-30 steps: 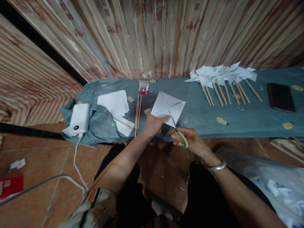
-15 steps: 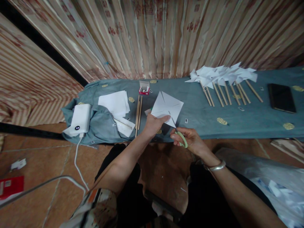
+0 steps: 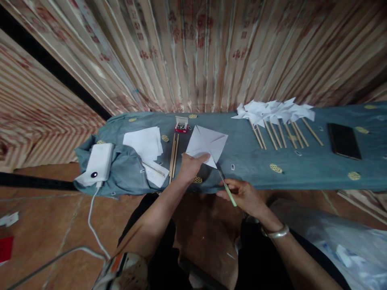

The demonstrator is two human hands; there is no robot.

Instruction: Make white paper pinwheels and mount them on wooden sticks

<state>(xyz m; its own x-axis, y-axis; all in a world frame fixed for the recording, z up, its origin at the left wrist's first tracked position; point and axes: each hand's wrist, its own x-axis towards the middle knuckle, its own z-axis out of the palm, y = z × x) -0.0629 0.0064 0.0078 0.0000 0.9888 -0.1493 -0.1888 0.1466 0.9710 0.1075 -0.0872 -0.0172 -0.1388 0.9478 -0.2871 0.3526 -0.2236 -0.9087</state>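
My left hand (image 3: pixel 193 166) grips a square white sheet of paper (image 3: pixel 208 141) near its lower left edge, thumb on top. Slits run inward from the sheet's corners. In my right hand (image 3: pixel 242 195) is a pair of scissors (image 3: pixel 229 193) with light green handles. The blades point up and left, their tips at the sheet's lower corner, and the handles are seen edge-on. Left of the sheet lie a few thin wooden sticks (image 3: pixel 173 157). A small red box (image 3: pixel 181 125) with its lid up holds shiny metal bits behind them.
White paper pinwheels (image 3: pixel 272 112) on sticks lie in a row at the back right, beside a black phone (image 3: pixel 344 141). Stacked white paper (image 3: pixel 143 141), a pen (image 3: pixel 153 168) and a corded white power bank (image 3: pixel 100 162) are at left. A plastic bag (image 3: pixel 326 233) sits lower right.
The scissors have drawn back from the slit to the sheet's lower corner, my right hand moving down and turning them edge-on. My left hand still holds the sheet. The whole view has shifted slightly.
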